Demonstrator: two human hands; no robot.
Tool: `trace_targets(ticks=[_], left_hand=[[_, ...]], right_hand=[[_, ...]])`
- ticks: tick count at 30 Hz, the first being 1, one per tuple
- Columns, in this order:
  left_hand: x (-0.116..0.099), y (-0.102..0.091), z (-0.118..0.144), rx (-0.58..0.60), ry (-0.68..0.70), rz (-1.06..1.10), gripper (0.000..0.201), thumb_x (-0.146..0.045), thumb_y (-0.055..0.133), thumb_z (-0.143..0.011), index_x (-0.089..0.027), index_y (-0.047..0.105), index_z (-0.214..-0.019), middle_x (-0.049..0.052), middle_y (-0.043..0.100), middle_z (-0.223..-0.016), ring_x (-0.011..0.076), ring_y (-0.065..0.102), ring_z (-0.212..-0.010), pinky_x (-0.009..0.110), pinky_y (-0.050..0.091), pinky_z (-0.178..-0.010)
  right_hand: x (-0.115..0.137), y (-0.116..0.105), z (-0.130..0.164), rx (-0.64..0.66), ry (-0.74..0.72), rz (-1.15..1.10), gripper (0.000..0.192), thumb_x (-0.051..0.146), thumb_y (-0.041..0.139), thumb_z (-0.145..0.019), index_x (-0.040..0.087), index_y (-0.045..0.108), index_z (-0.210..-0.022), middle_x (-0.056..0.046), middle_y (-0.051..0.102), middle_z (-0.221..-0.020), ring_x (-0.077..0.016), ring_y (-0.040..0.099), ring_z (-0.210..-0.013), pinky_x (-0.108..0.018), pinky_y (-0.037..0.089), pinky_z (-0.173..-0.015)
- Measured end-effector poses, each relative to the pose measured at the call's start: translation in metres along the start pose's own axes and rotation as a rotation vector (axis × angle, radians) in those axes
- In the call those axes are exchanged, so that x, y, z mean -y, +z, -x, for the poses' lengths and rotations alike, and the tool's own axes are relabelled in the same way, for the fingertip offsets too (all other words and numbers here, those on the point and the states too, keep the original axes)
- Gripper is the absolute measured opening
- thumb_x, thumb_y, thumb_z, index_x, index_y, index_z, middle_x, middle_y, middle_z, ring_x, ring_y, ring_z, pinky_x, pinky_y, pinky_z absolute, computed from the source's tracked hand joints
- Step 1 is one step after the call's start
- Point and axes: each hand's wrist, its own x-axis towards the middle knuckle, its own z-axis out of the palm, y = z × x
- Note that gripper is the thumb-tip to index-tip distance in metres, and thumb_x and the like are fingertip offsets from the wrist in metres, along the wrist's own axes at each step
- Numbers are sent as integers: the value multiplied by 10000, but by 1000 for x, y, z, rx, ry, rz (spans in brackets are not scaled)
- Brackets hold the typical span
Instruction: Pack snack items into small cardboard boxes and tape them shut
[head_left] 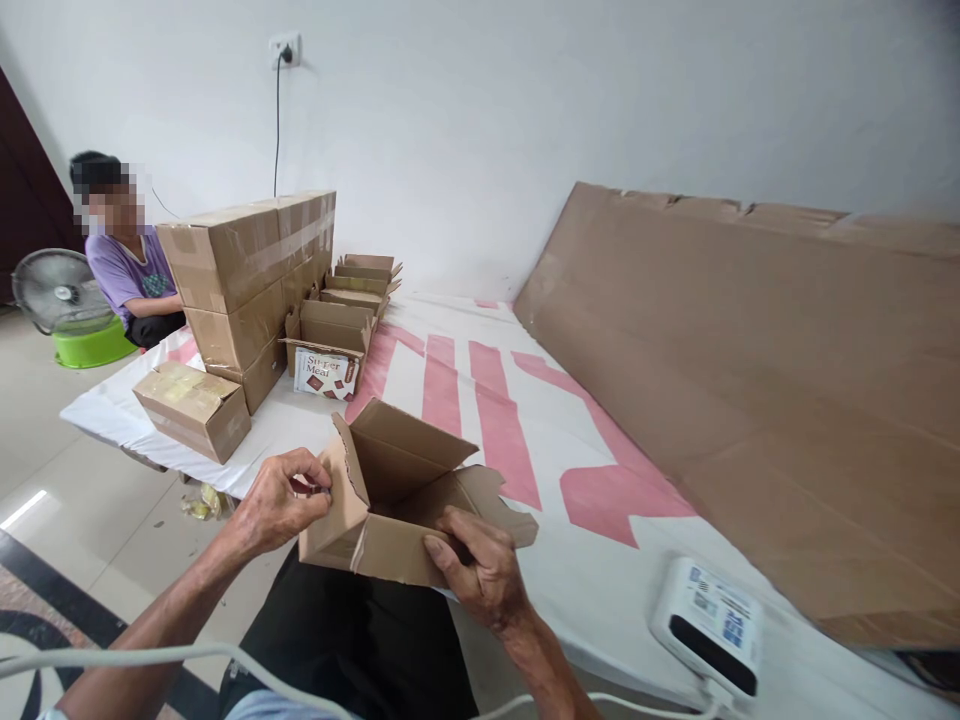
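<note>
The box point(405, 550) sits between left fingers point(304, 463) and right fingers point(469, 528). Beyond the left fingers, on the cloth point(600, 615), stand open boxes point(330, 328), the stack point(244, 290) left of them, a carton point(191, 412) before it. Right of the right fingers lies the device point(709, 620), the sheet point(750, 400) behind.

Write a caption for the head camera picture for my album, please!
Right hand grips an open cardboard box, left hand at its end, taped boxes stacked beyond.

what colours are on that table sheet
The sheet is white with pink shapes, best in the head view.
</note>
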Motion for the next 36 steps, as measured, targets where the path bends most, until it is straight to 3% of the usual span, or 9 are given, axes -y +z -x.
trace_targets(ticks=[11,17,26,36], left_hand=[[0,-5,1,43,62,106,173,-130,651,-724,-215,786,-791,31,744,-873,176,704,-849,293,589,-812],[5,-5,2,37,-19,137,84,-247,796,-743,-198,755,-796,37,724,-889,190,694,-861,321,595,-839],[5,-3,2,29,-18,106,78,-181,681,-726,-192,749,-762,26,719,-863,172,683,-828,296,546,-793],[6,-2,2,12,-9,76,87,-178,678,-705,-190,756,-742,36,725,-855,178,682,-811,305,552,-775]], right_hand=[[-2,-1,2,-28,-17,4,320,312,571,-1029,246,512,-722,33,499,-615,-143,500,-531,-281,379,-514],[-4,0,2,-38,-30,-13,309,299,585,-1023,242,510,-728,37,493,-622,-139,502,-543,-273,372,-519],[-2,0,1,-46,-43,-2,316,308,574,-1041,238,507,-741,43,489,-634,-128,503,-550,-261,373,-526],[0,0,0,-54,-56,3,322,293,574,-1040,237,487,-735,51,472,-634,-117,488,-546,-250,370,-522]])
